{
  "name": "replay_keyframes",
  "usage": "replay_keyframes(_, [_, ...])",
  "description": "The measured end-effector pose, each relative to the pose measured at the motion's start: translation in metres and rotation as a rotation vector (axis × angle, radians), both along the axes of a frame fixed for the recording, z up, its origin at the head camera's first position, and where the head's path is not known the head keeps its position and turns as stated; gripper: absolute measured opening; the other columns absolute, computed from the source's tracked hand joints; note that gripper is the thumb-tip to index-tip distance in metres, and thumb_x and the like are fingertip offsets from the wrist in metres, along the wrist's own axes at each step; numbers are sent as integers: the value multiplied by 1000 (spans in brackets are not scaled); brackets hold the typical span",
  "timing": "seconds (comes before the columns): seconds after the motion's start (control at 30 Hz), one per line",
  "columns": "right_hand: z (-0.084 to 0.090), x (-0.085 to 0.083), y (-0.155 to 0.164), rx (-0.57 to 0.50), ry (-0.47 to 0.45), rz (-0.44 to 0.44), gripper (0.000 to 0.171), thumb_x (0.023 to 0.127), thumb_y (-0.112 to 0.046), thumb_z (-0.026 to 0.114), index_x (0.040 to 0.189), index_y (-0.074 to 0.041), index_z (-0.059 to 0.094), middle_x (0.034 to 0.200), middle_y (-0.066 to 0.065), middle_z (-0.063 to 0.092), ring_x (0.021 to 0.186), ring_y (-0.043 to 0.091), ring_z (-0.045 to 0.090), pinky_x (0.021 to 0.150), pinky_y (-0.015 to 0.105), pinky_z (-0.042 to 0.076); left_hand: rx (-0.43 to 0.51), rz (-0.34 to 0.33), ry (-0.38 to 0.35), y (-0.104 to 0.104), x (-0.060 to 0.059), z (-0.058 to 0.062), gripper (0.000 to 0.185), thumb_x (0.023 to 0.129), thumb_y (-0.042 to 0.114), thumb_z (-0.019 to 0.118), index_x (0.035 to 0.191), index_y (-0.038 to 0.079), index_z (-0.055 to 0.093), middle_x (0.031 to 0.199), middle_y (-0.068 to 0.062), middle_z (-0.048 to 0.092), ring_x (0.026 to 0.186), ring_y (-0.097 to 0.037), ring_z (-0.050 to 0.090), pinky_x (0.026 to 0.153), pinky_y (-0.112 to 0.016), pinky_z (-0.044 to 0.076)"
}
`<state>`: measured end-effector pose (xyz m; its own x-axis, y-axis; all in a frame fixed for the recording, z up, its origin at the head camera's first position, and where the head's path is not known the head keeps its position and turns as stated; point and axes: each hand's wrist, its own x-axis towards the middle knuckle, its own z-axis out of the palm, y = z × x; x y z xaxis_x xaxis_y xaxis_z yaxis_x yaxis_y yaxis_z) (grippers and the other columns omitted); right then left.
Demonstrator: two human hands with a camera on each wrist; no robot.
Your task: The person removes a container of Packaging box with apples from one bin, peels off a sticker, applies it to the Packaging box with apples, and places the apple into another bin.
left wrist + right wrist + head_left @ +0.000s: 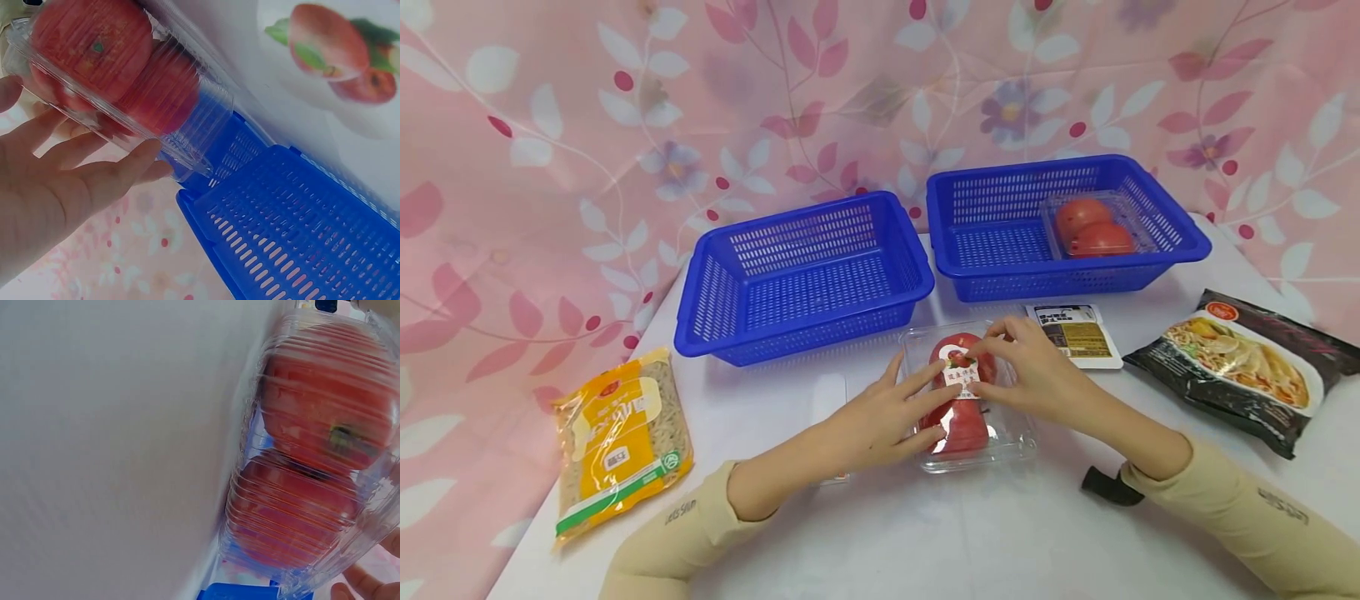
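Observation:
A clear plastic clamshell box of red tomatoes (958, 433) lies on the table in front of me, with a white label (962, 377) on its lid. My left hand (876, 417) rests on the box from the left, its fingers fairly straight and spread, fingertips near the label. From the right, my right hand (1030, 367) touches the label with thumb and bent forefinger, which stand apart. In the left wrist view, the left hand's fingers (119, 169) extend beside the box. The right wrist view shows tomatoes (294, 512) through ribbed plastic, with right fingertips (362, 581) at the edge.
Two blue baskets stand behind: the left basket (805, 329) and the right basket (1067, 271), which holds another box of tomatoes (1093, 229). A yellow grain bag (625, 442) lies left. A small white-and-brown pack (1075, 337) and black noodle packet (1247, 358) lie right.

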<state>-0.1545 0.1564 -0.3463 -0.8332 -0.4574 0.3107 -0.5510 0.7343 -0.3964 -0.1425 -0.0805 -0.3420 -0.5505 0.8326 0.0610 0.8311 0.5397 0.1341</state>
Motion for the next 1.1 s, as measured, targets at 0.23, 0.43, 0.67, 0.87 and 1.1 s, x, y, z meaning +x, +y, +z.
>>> replay_keyframes(0.23, [-2,6,1,26,-4,5,48,73,-38,75,113,-13,63,114,13,49,109,33,43,84,52,43,8,6,-12,-5,7,-4,52,96,37,43,143,19,32,150,-10,19,123,-51,30,106,-51,12])
replay_keyframes(0.43, [0,15,6,38,-20,14,48,74,-40,74,112,-13,62,122,17,47,110,34,46,85,53,44,5,-2,-38,-9,12,-5,53,96,39,43,144,21,31,150,-8,19,125,-47,31,107,-50,8])
replay_keyframes(0.67, [1,19,13,18,-88,-9,57,76,-43,71,121,-12,56,123,13,46,104,32,52,80,50,48,7,41,-124,-13,13,-1,58,94,48,40,145,25,25,152,-6,11,127,-51,21,105,-51,17])
replay_keyframes(0.87, [-1,21,13,-3,-115,-3,62,78,-45,69,127,-13,50,125,13,43,104,32,53,79,51,48,21,82,-210,-10,6,-1,66,91,58,35,147,27,19,153,-2,-2,129,-47,20,101,-50,26])
replay_keyframes(1.1, [-5,23,7,-37,-96,27,54,81,-37,68,125,-14,49,128,19,38,84,25,59,69,42,52,33,98,-244,-4,2,-4,71,88,60,40,147,29,15,153,-8,-5,131,-37,27,97,-46,36])
